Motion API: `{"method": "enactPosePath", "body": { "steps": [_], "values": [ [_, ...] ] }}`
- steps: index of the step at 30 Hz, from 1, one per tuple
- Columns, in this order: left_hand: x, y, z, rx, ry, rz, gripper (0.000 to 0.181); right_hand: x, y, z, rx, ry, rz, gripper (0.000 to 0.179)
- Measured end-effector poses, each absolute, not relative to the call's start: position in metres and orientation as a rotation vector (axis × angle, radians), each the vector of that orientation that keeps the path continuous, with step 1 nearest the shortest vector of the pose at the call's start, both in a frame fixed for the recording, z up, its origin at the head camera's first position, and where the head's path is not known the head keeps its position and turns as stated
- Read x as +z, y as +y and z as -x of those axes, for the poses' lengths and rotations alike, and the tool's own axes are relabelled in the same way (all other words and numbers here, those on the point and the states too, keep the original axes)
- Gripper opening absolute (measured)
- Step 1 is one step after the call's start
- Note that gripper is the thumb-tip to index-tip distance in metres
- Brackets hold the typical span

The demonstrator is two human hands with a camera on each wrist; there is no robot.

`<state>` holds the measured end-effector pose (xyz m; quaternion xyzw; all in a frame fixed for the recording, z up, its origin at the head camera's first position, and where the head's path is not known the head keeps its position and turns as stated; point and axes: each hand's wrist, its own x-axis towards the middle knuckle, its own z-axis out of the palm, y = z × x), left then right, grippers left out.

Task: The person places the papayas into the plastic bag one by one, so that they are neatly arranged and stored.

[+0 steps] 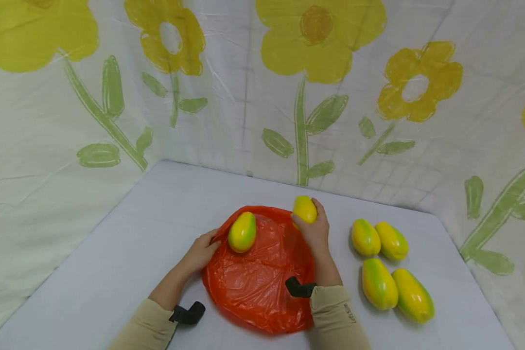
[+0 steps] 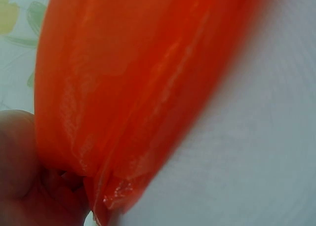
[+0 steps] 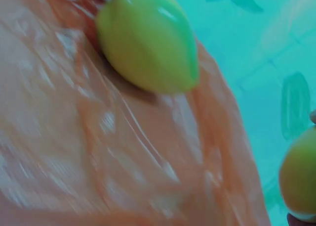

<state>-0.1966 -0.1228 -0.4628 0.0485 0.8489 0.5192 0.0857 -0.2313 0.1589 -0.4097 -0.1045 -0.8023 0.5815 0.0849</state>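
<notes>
The left hand (image 1: 204,250) has its grip on the red bag's (image 1: 253,287) left rim and the right hand (image 1: 317,236) holds a yellow fruit (image 1: 305,209) at the far-right rim, one papaya-shaped fruit (image 1: 242,233) lying inside, four others (image 1: 379,284) rightward, and tabletop (image 1: 127,253) stretching broadly leftward.

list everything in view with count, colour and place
flat smooth table: one, whitish, across the foreground
flower-patterned sheeting: count unclear, whitish, yellow and green, behind the table
thin crinkled plastic bag: one, red, on the table, mouth open
glossy oval fruit in bag: one, yellow and green, far left part
fruit in hand: one, mostly yellow, bag's far right rim
loose fruits: four, yellow and green, right of bag
curved devices: two, black, at wrists
long sleeves: two, beige, near edge
left hand: one, bare, gripping bag's left rim
right hand: one, bare, holding fruit
</notes>
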Motion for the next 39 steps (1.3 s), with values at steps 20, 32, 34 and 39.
{"method": "enactPosePath", "body": {
  "steps": [20,32,34,39],
  "values": [
    [-0.462,-0.122,0.195,1.538,2.556,-0.163,0.043,-0.424,0.095,0.216,1.764,-2.460,0.154,0.075],
    [-0.461,-0.123,0.196,1.543,2.550,-0.186,0.043,-0.428,0.081,0.211,1.780,-2.491,0.078,0.075],
    [-0.461,-0.124,0.197,1.540,2.549,-0.186,0.043,-0.429,0.080,0.211,1.780,-2.492,0.073,0.076],
    [-0.462,-0.123,0.197,1.535,2.544,-0.174,0.043,-0.435,0.079,0.211,1.765,-2.477,0.057,0.076]
  ]
}}
